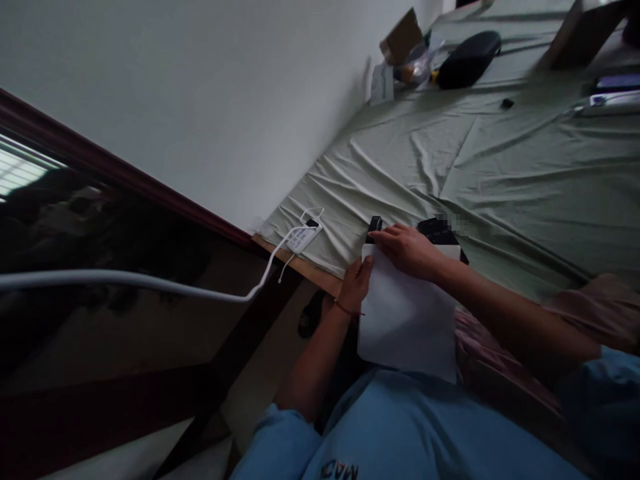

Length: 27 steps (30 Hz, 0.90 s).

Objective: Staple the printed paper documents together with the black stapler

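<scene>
A white sheet of paper [405, 313] lies over the near edge of a bed with a pale green sheet [500, 167]. My left hand [356, 285] grips the paper's left edge, thumb on top, a red cord at the wrist. My right hand [407, 250] rests on the paper's top edge, fingers curled and pressing near the upper left corner. A small black object [374, 227] stands just beyond that corner, touching or nearly touching my right fingertips. Another black item [440, 233] lies partly under the paper to the right.
A white power strip [303, 238] with a cable lies at the bed's left corner, by the white wall. Far off sit a black case [469, 60], a cardboard box [400, 37], small dark items and a phone [617, 83]. A dark slipper [311, 313] lies on the floor.
</scene>
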{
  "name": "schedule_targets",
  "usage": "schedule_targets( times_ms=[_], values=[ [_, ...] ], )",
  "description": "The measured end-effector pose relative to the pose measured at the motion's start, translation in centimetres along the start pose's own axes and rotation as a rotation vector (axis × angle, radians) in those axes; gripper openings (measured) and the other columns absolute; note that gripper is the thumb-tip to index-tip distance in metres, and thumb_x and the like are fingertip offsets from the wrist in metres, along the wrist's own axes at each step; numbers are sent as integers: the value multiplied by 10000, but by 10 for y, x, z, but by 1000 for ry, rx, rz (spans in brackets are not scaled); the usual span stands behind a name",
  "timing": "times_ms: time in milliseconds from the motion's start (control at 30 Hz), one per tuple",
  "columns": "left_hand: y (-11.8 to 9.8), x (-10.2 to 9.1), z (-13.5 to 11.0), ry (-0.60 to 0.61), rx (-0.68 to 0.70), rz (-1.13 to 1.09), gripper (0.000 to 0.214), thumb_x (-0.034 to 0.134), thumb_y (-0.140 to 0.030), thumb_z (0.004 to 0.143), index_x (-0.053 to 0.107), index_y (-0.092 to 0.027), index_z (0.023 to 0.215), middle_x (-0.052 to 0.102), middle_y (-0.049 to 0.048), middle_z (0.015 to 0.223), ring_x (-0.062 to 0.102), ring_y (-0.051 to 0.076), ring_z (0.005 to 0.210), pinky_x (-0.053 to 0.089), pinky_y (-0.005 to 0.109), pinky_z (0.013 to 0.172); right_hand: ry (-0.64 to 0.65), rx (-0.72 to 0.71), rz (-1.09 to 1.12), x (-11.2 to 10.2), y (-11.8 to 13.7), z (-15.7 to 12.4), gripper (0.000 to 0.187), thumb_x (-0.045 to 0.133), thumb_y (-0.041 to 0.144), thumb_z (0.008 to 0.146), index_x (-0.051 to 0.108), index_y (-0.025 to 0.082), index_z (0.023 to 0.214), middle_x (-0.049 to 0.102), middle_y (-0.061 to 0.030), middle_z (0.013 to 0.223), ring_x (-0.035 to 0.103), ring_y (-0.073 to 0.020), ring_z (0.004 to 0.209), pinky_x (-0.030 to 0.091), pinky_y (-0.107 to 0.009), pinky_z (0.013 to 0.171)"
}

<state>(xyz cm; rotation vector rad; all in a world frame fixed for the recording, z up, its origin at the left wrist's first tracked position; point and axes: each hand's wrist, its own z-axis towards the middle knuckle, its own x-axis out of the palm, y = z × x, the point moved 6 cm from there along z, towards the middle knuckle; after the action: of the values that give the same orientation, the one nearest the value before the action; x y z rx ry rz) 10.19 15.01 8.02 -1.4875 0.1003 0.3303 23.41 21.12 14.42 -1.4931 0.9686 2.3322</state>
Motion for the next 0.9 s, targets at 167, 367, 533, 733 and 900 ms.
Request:
schedule_targets(
  times_ms=[167,367,533,733,900],
  values=[
    [-7,0,1,26,2,71,677,438,-813,907,491,-157,750,410,22,688,363,131,658,310,294,596,58,64,23,2,0,7,297,456,295,1041,723,168,1014,743,-98,941,631,-209,825,358,-312,723],
    [-5,-3,-1,6,-9,110,704,382,-831,914,563,-158,817,571,76,798,508,185,781,408,326,721,42,22,-76,2,5,7,301,403,268,1060,677,167,1135,732,-110,1011,621,-234,911,312,-332,720],
    [-3,-5,-1,7,-3,56,682,385,-833,911,472,-172,770,453,26,718,402,144,690,366,303,655,36,-45,-195,4,10,4,278,442,254,1050,674,174,1179,728,-106,1084,610,-267,1015,312,-361,784],
    [-5,-4,1,10,15,49,663,410,-807,923,472,-167,762,402,19,706,362,137,682,345,291,637,58,11,-92,8,2,8,274,430,273,1062,669,186,1165,742,-83,1131,645,-238,1016,316,-348,749],
    [-4,-5,2,-6,21,42,652,418,-801,924,466,-170,767,390,18,704,350,138,679,331,295,638,65,-6,-117,9,5,7,307,435,303,1067,652,199,1258,732,-94,1152,617,-253,1045,312,-348,771]
  ],
)
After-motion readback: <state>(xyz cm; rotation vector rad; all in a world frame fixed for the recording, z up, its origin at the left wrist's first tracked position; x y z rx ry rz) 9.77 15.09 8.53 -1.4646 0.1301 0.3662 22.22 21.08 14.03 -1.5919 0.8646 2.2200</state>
